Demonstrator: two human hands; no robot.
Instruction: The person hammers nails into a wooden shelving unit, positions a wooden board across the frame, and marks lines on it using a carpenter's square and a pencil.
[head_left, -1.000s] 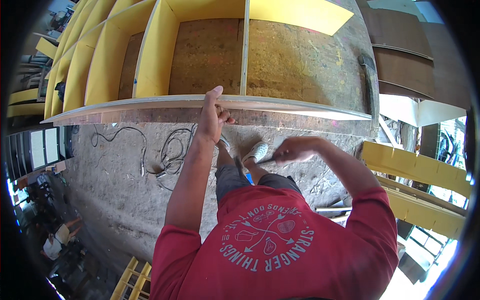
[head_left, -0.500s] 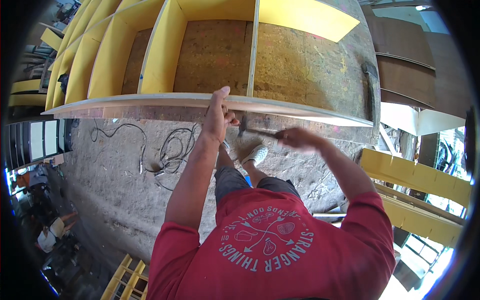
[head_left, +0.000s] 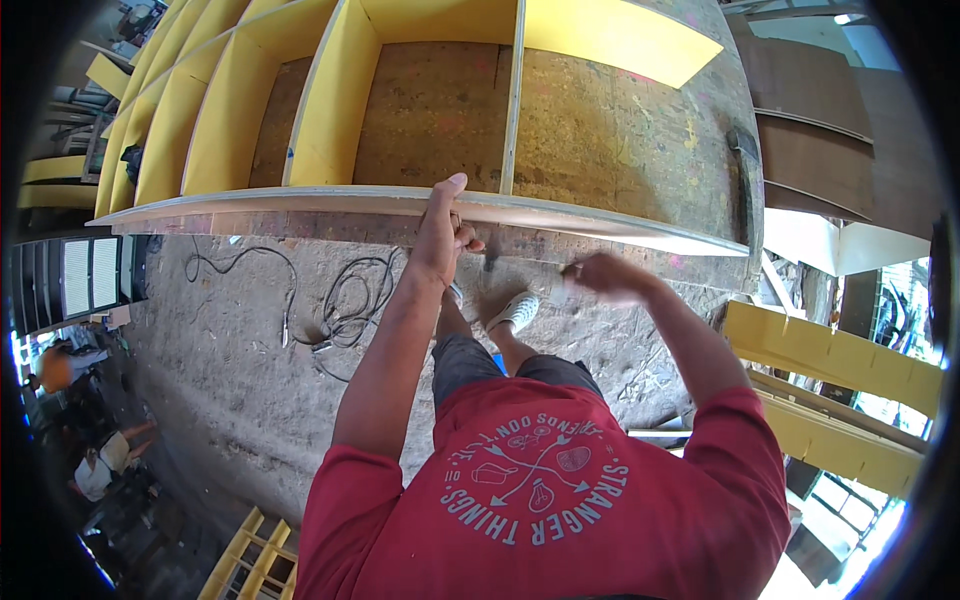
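Observation:
A yellow wooden shelf frame (head_left: 325, 110) with several compartments lies on a worn workbench (head_left: 430, 120). Along its near side runs a long pale panel (head_left: 330, 196). My left hand (head_left: 443, 235) is closed at this panel, its thumb over the upper edge and its fingers curled by the outer face; whether a nail sits between those fingers is too small to tell. To the right, my right hand (head_left: 608, 278) is wrapped round a hammer (head_left: 491, 257), smeared by motion. The hammer's dark head is close to my left fingertips, near the panel's outer face.
A clamp-like metal bar (head_left: 743, 190) is at the bench's right edge. Black cable (head_left: 355, 290) lies coiled on the rough floor. Yellow boards (head_left: 830, 345) are stacked at right, brown sheets (head_left: 810, 110) behind. Another person (head_left: 95, 475) is at far left.
The hammer has shifted slightly and is more blurred, its handle now hardly visible. My left hand stays at the same spot on the panel.

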